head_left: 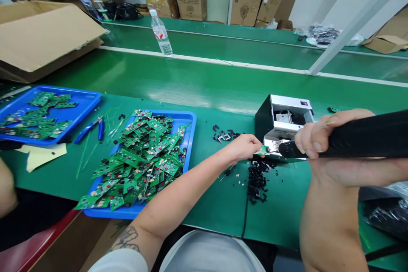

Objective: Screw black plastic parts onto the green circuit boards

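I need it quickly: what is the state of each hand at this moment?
Left hand: closed, holding a green circuit board.
Right hand: closed around a thick black handle.

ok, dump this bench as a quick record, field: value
left_hand: left hand pinching a small green circuit board at the machine's front
right_hand: right hand around a long black object, purpose unclear
machine: silver-and-black machine, open-topped
centre_tray: blue tray, heaped with green boards
left_tray: second blue tray, fewer boards
between_trays: blue-handled pliers
loose_parts: small black pieces, piled before the machine
background: water bottle, upright but tilted in view
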`<state>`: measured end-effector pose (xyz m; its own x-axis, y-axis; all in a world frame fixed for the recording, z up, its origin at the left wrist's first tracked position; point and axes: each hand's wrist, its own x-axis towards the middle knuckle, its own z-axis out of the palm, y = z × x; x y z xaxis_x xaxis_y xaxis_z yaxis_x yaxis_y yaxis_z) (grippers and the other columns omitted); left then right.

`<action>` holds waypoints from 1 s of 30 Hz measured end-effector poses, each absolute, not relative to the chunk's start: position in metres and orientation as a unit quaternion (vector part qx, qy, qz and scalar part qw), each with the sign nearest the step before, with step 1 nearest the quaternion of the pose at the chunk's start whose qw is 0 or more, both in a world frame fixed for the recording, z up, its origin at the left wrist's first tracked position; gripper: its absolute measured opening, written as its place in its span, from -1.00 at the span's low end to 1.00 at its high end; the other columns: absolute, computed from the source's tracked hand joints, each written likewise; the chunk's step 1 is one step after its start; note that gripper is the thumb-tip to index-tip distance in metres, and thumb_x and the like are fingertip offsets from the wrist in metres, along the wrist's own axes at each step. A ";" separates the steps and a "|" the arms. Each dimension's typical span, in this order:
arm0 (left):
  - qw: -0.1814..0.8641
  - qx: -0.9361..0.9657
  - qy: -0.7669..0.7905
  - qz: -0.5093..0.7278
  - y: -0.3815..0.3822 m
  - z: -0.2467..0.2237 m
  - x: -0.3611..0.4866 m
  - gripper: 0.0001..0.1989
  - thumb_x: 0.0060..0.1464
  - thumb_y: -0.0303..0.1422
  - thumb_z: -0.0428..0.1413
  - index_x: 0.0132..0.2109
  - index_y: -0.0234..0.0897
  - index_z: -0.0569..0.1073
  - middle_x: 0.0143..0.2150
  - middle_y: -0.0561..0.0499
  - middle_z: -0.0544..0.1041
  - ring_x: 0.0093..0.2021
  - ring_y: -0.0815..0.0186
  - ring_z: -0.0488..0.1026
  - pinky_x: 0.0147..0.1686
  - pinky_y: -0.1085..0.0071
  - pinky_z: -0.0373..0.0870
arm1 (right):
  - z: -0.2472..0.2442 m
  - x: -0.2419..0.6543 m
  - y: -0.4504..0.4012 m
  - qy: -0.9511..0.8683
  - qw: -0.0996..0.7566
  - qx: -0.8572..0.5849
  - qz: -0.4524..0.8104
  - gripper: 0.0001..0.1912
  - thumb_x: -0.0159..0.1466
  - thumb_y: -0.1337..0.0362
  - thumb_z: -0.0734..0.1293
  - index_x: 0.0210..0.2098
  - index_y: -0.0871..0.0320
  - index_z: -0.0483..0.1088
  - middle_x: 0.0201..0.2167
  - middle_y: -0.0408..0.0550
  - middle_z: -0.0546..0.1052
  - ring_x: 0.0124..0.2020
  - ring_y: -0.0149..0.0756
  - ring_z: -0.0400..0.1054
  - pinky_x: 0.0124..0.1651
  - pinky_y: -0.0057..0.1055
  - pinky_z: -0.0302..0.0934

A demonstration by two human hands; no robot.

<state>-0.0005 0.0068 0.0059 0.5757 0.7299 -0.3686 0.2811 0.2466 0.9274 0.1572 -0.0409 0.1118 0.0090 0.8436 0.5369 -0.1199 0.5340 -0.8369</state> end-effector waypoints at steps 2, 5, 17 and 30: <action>0.667 0.585 0.430 0.169 0.006 0.008 0.000 -0.80 -0.08 -0.43 0.02 -0.29 -0.38 0.49 -0.38 -0.03 0.55 -0.62 0.53 0.13 -0.64 0.56 0.04 | 0.114 0.151 -0.037 -0.600 0.654 -0.269 0.374 -0.20 -0.11 -0.46 0.17 -0.36 0.14 0.48 -0.68 -0.13 0.33 -0.73 -0.34 0.19 -0.71 -0.32 0.03; 0.664 0.587 0.431 0.169 0.007 0.009 0.001 -0.81 -0.07 -0.43 0.02 -0.30 -0.38 0.49 -0.38 -0.02 0.55 -0.63 0.53 0.12 -0.64 0.55 0.04 | 0.116 0.145 -0.038 -0.580 0.659 -0.278 0.390 -0.26 -0.11 -0.41 0.25 -0.34 0.13 0.49 -0.67 -0.12 0.35 -0.72 -0.33 0.21 -0.69 -0.31 0.03; 0.674 0.577 0.429 0.172 0.007 0.009 0.001 -0.86 -0.04 -0.44 0.03 -0.32 -0.37 0.45 -0.37 -0.03 0.56 -0.65 0.55 0.11 -0.64 0.55 0.03 | 0.117 0.132 -0.036 -0.572 0.642 -0.269 0.434 -0.28 -0.18 -0.42 0.28 -0.45 0.11 0.50 -0.76 -0.14 0.35 -0.82 -0.38 0.12 -0.76 -0.38 -0.01; 0.688 0.562 0.425 0.176 0.006 0.009 -0.002 -0.92 -0.02 -0.43 0.04 -0.34 -0.34 0.41 -0.44 0.01 0.50 -0.65 0.55 0.10 -0.65 0.55 0.00 | 0.102 0.136 -0.032 -0.605 0.632 -0.241 0.420 -0.15 -0.07 -0.50 0.04 -0.39 0.12 0.47 -0.77 -0.15 0.32 -0.80 -0.36 0.16 -0.78 -0.39 0.02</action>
<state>-0.0024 0.0057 0.0093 0.5767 0.7197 -0.3867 0.2351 0.3071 0.9222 0.1355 -0.0316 0.1023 -0.0845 0.8227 0.5621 -0.2398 0.5307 -0.8129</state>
